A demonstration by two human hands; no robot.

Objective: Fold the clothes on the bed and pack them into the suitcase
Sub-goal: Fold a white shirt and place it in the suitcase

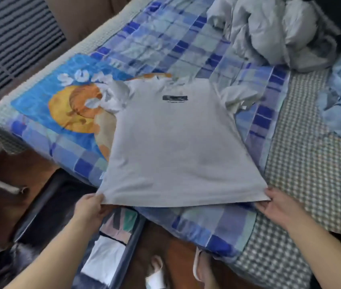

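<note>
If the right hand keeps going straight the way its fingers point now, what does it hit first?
The right hand points up and left, pinching the grey T-shirt at its hem corner. Going straight on, it would probably slide under or bunch that shirt first, over the blue checked blanket; depth is unclear.

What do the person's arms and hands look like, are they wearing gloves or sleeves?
No gloves and no sleeves in view. Both forearms are bare down to the picture's bottom edge. The left hand and right hand are bare too, with no rings, watch or bracelets that can be seen.
</note>
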